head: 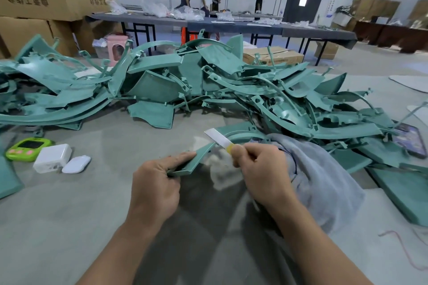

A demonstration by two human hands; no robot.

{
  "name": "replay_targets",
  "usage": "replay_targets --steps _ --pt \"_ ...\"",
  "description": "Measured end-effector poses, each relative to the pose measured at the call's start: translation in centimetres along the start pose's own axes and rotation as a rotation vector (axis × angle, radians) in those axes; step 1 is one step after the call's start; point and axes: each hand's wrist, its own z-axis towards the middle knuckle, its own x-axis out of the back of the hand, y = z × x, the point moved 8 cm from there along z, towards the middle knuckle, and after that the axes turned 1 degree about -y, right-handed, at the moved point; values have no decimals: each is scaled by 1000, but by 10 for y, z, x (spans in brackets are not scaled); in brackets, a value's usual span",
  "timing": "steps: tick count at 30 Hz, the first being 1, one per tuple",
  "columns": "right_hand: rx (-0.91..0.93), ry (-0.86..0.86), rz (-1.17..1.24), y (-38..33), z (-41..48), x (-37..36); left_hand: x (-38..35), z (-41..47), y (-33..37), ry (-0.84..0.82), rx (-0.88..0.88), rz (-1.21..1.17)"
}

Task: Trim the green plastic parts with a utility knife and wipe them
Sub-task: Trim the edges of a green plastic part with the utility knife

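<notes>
- Green plastic part [193,159] was held by the left hand [157,183], lower middle.
- Right hand [261,169] pinched the utility knife [218,137]; this looked like the trimming step, and the blade needed the edge next.

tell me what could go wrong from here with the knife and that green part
1. The knife shows a long bare blade in the right hand, close to the left hand, whose fingers lie along the green part; a slip could cut them.
2. The left hand holds the part by one end only, so it may twist under the blade.
3. The cloth lies beside the right hand and could snag the blade.
</notes>
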Motion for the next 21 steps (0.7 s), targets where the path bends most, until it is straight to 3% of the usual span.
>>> replay_targets --steps 5,8,11,13,15,18,20,21 --pt "-533 184 -425 65 16 43 5 -2 0 13 26 -126" --pt "-534 270 -286 65 15 44 17 3 -13 109 117 -163" --pt "-357 356 16 50 7 49 39 5 -30 285 268 -283" --pt "-194 267 220 29 2 43 54 4 -45 432 367 -442" --pt "-68 37 234 3 -3 22 62 1 -61 547 452 -631" --pt "16 -327 -31 -19 -20 -19 64 -1 -68 602 509 -791" --pt "17 -399 -222 -22 -26 -30 62 0 -66 592 489 -824" --pt "31 -345 -292 -24 -25 -25 62 1 -64 585 480 -829"
